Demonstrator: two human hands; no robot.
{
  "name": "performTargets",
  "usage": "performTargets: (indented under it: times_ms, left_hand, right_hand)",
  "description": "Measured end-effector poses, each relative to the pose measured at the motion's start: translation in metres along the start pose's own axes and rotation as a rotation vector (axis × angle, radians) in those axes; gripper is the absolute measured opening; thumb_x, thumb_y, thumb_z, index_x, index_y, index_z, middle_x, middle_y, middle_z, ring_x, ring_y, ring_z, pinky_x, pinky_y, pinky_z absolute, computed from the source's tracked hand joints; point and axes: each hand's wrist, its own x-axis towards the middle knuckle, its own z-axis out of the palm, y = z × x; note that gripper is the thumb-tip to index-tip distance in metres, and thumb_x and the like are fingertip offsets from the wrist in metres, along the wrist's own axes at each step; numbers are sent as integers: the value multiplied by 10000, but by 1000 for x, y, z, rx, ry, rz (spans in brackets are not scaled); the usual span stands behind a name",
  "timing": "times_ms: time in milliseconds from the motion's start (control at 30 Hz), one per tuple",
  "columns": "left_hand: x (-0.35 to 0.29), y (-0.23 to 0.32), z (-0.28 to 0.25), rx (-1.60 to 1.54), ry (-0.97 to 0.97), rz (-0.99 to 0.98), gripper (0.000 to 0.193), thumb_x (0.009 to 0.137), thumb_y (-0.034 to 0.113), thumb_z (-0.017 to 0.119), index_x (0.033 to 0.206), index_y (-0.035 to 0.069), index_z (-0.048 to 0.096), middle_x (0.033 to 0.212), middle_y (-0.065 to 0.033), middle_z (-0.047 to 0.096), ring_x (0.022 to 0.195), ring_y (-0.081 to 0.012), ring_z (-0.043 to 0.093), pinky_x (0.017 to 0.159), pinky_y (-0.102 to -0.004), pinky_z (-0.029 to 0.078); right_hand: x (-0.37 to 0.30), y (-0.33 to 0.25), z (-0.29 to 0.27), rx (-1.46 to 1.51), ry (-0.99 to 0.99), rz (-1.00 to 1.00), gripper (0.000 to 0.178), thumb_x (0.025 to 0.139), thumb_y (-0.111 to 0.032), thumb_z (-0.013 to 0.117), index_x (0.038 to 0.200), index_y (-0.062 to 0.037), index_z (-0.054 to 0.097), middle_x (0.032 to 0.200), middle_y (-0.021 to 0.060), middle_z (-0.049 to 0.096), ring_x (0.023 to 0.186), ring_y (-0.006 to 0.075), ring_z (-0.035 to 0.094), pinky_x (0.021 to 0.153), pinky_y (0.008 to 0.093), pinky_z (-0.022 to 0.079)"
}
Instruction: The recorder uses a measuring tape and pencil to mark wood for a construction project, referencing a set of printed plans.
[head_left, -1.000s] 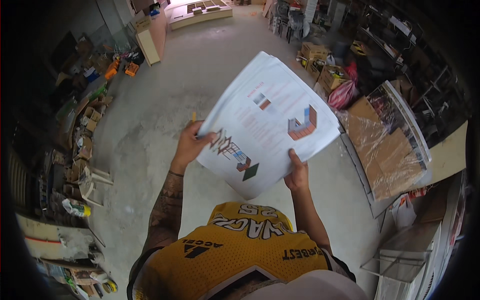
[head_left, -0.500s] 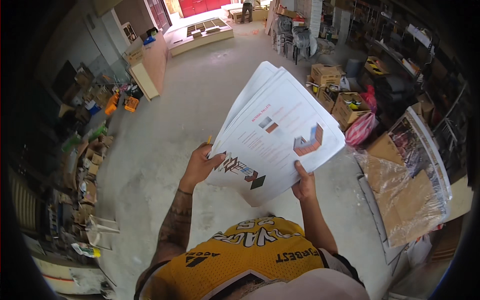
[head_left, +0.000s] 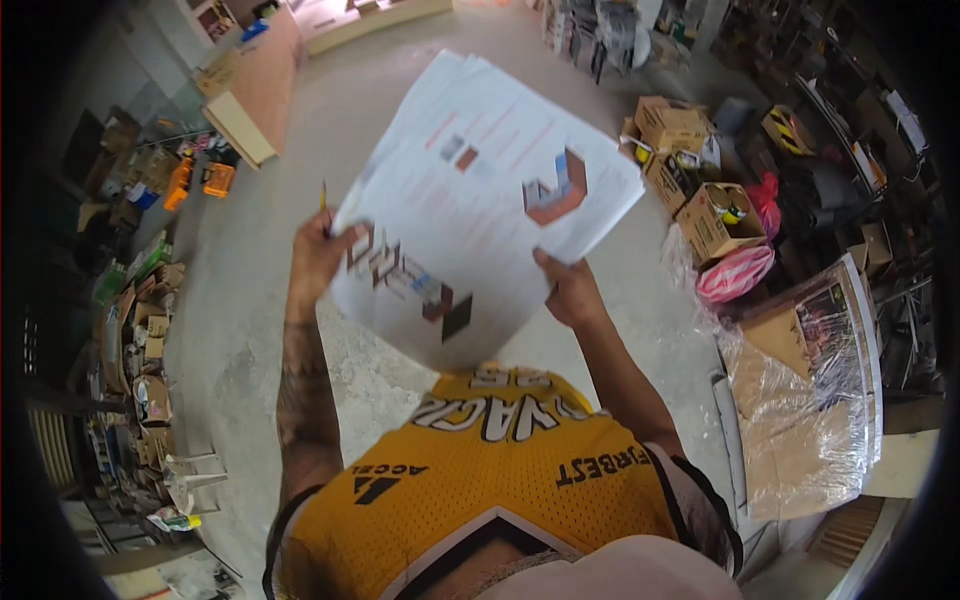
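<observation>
A stack of large white printed sheets [head_left: 450, 200] is held out in front of my chest, with coloured furniture drawings and lines of text on the top page. My left hand [head_left: 320, 258] grips its left edge, thumb on top and fingers underneath. A thin yellow pencil [head_left: 323, 194] sticks up from that same hand. At the lower right edge my right hand [head_left: 574, 290] pinches the sheets, its thumb lying on the top page; its other fingers are partly hidden. The sheets tilt up toward the right and their near edge bows slightly.
Bare concrete floor [head_left: 245, 300] surrounds me. To the right are open cardboard boxes [head_left: 715, 220], a pink-striped bag [head_left: 737, 273] and plastic-wrapped cardboard panels [head_left: 790, 400]. Orange crates [head_left: 218, 179], a wooden counter [head_left: 260, 100] and a white stool [head_left: 195, 480] stand on the left.
Both hands have carried the sheets left and up in the picture. The fanned sheets now lie closer together. The room has shifted upward in view, and more of my yellow jersey shows.
</observation>
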Motion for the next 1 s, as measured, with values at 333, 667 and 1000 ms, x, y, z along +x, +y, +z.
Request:
performTargets:
  times_ms: [333,667,1000]
  left_hand:
    - [91,29,8,152,283,136,556,1001,327,708,1426,17,530,867,-32,634,676,-83,496,641,-260,465]
    - [-309,-384,3,908,40,-644,656,1038,395,560,1530,-12,410,1531,-257,483,1419,-437,458,1184,-512,361]
    - [-547,-290,66,618,-127,-1132,663,1027,429,571,1506,-16,460,1509,-272,510,1394,-440,491,1175,-525,375]
  right_hand:
    - [-7,-1,9,266,174,-177,471,998,-60,664,1446,-70,517,1421,80,605,1308,257,585,1113,455,494]
    - [59,27,-49,357,70,-134,482,1006,-35,630,1467,-79,493,1410,68,599,1302,250,580,1134,452,471]
    - [72,20,-71,280,103,-165,495,997,-4,618,1467,-80,483,1406,71,590,1300,254,574,1140,442,468]
